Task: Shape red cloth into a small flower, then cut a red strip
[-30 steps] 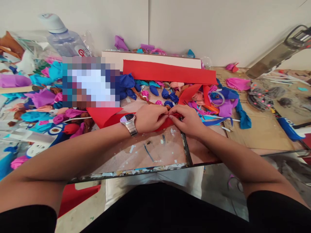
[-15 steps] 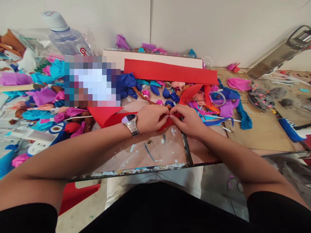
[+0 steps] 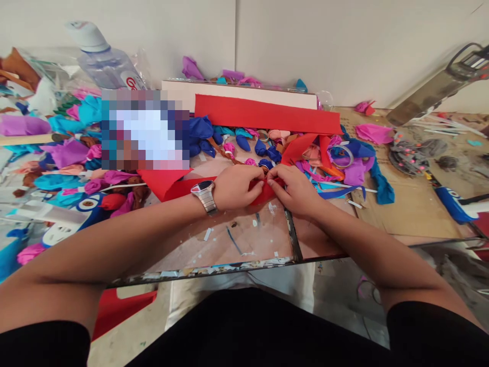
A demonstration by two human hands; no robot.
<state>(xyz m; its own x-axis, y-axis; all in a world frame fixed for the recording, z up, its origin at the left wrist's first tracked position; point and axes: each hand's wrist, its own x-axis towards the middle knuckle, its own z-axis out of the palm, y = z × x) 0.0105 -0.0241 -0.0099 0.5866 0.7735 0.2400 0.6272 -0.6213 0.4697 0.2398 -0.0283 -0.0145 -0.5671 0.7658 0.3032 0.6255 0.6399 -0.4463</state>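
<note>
A red strip of thin crepe-like material (image 3: pixel 168 184) runs from the left, behind my left wrist, to between my hands. My left hand (image 3: pixel 237 186) pinches the strip between thumb and forefinger; a metal watch (image 3: pixel 206 195) is on that wrist. My right hand (image 3: pixel 293 189) pinches the same strip close beside it, with the fingertips of both hands nearly meeting. Part of the strip is hidden under the fingers. Just beyond the hands lie small knotted blue bundles (image 3: pixel 266 163) and pink ones. A wider flat red strip (image 3: pixel 267 114) rests farther back.
Heaps of coloured scraps (image 3: pixel 69 153) cover the left side, near a clear bottle (image 3: pixel 103 63) and a pixelated patch. A tape roll (image 3: pixel 343 155) sits among scraps at right. Farther right are cardboard (image 3: pixel 405 204), a dark bottle (image 3: pixel 435 84) and a blue-and-white tool (image 3: pixel 456 204).
The fingertips have moved slightly apart, and a little more red shows between them. Both hands keep their pinch on the strip. The camera view has shifted very slightly.
</note>
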